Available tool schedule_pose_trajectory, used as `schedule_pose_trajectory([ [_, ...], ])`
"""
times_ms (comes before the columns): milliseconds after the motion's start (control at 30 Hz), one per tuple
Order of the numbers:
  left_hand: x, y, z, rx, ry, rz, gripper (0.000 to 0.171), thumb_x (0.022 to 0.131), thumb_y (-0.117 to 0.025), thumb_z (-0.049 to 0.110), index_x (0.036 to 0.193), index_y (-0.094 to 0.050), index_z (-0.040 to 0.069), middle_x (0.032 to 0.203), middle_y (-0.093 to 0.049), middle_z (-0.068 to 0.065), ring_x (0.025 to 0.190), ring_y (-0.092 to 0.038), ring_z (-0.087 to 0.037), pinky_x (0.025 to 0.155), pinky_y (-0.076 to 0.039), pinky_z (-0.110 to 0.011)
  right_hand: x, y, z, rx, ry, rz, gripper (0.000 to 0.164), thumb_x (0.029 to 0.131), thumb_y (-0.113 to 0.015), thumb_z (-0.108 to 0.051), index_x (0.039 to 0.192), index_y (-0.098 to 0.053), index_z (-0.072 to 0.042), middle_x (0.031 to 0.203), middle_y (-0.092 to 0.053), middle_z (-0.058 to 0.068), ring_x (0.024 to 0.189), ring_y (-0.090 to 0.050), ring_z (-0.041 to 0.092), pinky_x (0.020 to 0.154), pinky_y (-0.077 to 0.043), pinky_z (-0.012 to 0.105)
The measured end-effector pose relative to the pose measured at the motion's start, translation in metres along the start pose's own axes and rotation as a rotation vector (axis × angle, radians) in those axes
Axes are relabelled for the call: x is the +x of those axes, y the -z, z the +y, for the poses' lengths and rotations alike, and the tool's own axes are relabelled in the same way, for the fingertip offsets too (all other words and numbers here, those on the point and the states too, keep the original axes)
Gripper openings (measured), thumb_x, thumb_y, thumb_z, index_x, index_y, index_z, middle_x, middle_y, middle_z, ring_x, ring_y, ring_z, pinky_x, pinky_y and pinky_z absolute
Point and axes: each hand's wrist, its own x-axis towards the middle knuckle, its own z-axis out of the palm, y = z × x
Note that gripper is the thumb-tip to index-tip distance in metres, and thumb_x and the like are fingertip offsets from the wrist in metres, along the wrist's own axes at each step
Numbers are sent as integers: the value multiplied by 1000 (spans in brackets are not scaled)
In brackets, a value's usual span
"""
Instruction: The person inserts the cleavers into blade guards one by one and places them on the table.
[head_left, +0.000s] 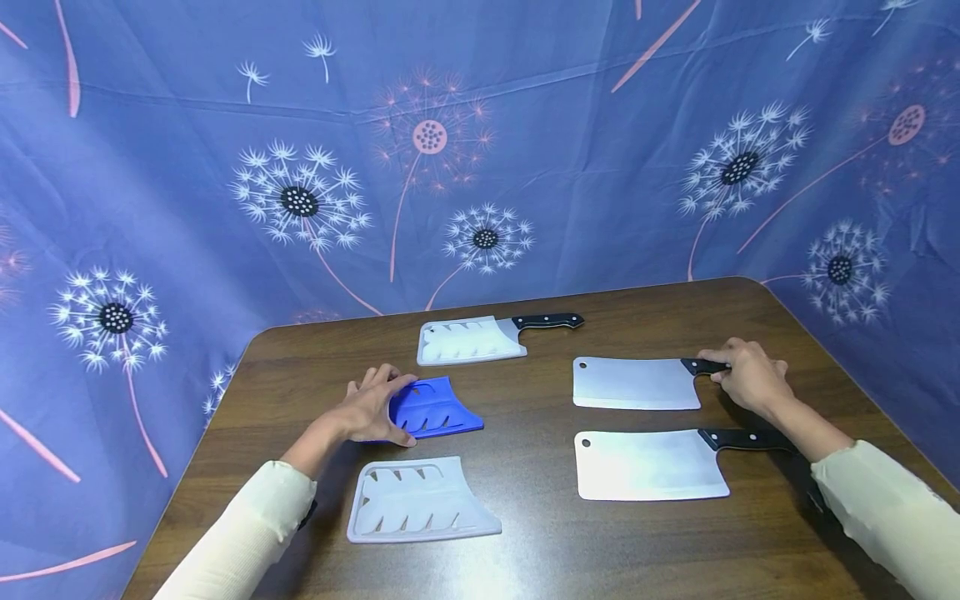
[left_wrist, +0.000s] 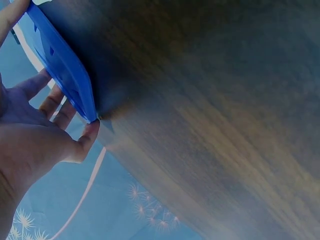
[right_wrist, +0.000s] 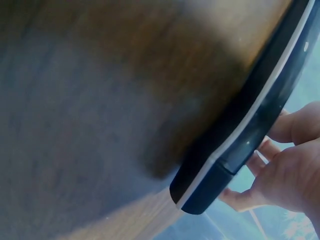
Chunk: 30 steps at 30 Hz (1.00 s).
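Observation:
My left hand point(head_left: 372, 406) spans a blue cleaver sheath point(head_left: 438, 412), thumb at its near edge and fingers at its far edge. In the left wrist view the blue sheath shows edge-on, close over the wooden surface, with the fingers at its border. On the right, my right hand point(head_left: 752, 377) holds the black handle of a bare cleaver point(head_left: 633, 383), whose blade points left. A second bare cleaver point(head_left: 648, 467) lies nearer, its handle passing under my right wrist. A black handle point(right_wrist: 250, 115) crosses the right wrist view in front of the fingers.
A white sheath point(head_left: 420, 502) lies on the wooden table point(head_left: 540, 550) in front of the blue one. Farther back, another cleaver has its blade inside a white sheath point(head_left: 468, 342), black handle point(head_left: 551, 321) to the right. A blue dandelion-print cloth point(head_left: 592, 167) hangs behind the table.

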Motion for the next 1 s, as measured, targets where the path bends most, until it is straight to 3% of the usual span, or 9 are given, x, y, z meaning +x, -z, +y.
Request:
schedule_pose_trajectory([
  [367,-1,-1,-2,1,-14,35,102,55,-88,49,142,-47,15,130,-43,-9,117,-39,-28,82,-32,-50,2,-2,0,9,27,44,42,84,-63,6,125,-60,1,112,-51,27,109,-40,50,76,-25,72],
  [767,3,8,-4,31,-24,189,101,55,-88,49,141,-48,15,131,-42,-12,116,-40,-32,78,-34,-50,2,1,-8,29,81,200,58,73,-51,19,128,-58,3,109,-52,24,106,-40,50,75,-25,70],
  [1000,4,14,-2,64,-24,226,104,56,-86,51,143,-45,13,133,-40,-13,119,-37,-33,79,-33,-52,2,5,-27,68,103,261,60,72,-50,22,129,-57,4,114,-50,26,104,-40,47,80,-21,71],
])
